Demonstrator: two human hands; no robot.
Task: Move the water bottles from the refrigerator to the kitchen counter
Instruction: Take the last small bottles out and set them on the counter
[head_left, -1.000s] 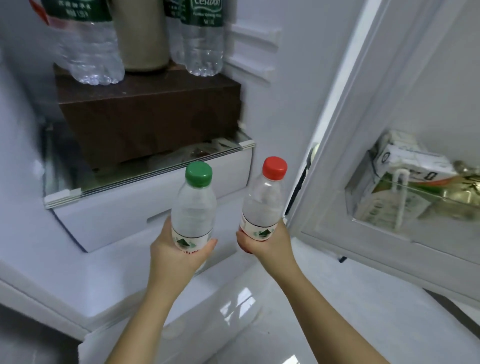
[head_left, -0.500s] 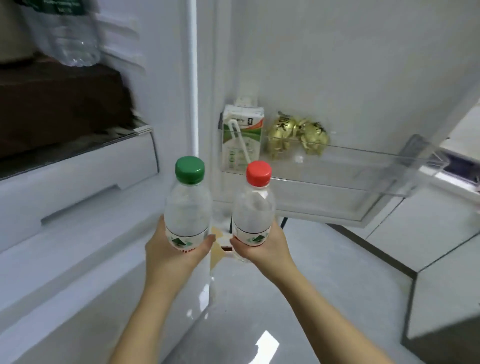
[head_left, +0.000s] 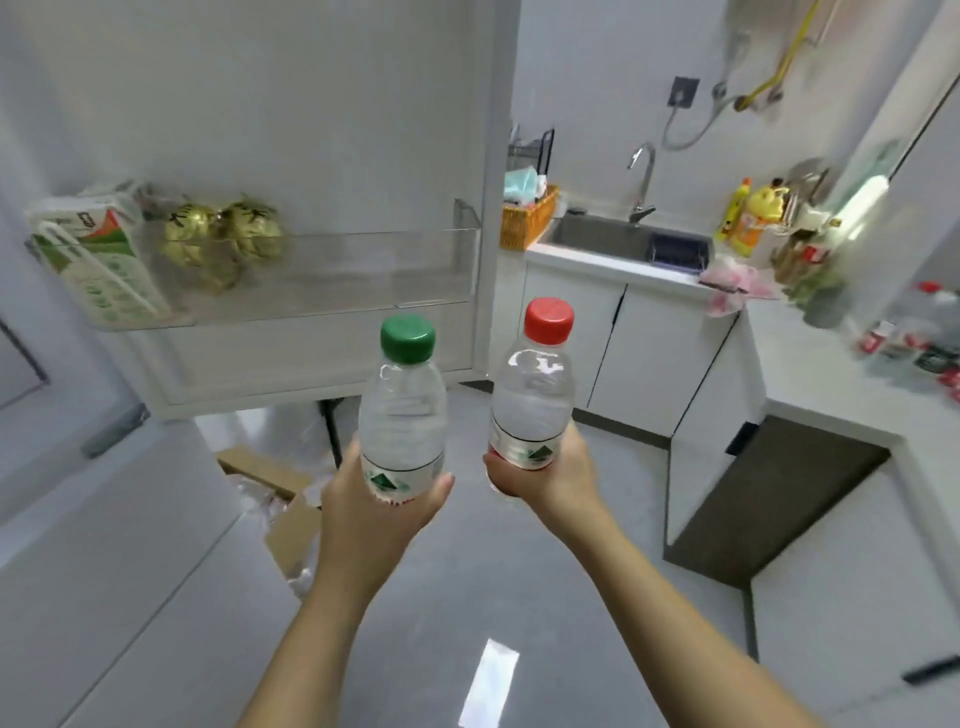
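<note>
Above open floor, left hand (head_left: 363, 512) grips green-capped bottle (head_left: 402, 415); right hand (head_left: 545, 475) red-capped bottle (head_left: 532, 395).

1 carton (head_left: 98, 260) sits beside 2 gold-wrapped balls (head_left: 223, 239); orange basket (head_left: 527, 224) flanks sink (head_left: 597, 236).

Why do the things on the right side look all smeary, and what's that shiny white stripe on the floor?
Head view: the clutter on the counter at the right edge is smeared by motion blur; the green-capped bottle and red-capped bottle look sharp; the stripe on the floor is glare, probably a reflected light.
</note>
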